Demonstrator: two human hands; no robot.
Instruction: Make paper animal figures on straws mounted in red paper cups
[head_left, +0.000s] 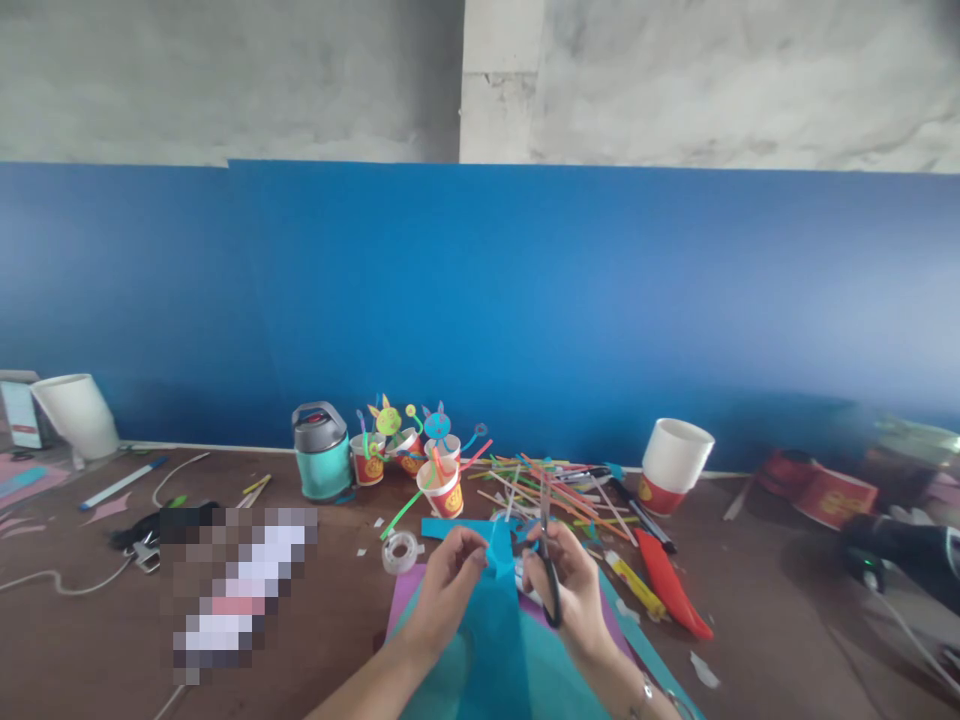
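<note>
My left hand [448, 590] pinches a small cut piece of blue paper [500, 548] between thumb and fingers. In my right hand [577, 585] is a pair of scissors [546, 510], its blades pointing up and away, just right of the paper. Whether the blades touch the paper I cannot tell. Beneath both hands lie teal and blue paper sheets [487, 650], with purple paper [406, 597] showing at the edge. A roll of clear tape [400, 551] lies left of my left hand. Beyond it stands a paper cup [441, 488] with green and pink straws sticking out.
Several paper cups with straws and animal faces [437, 424] stand behind, beside a teal flask [323, 465]. Loose straws [555, 490] lie behind my hands. Rightward are a yellow glue tube [636, 585], a red pointed object [671, 585] and stacked white cups [679, 455].
</note>
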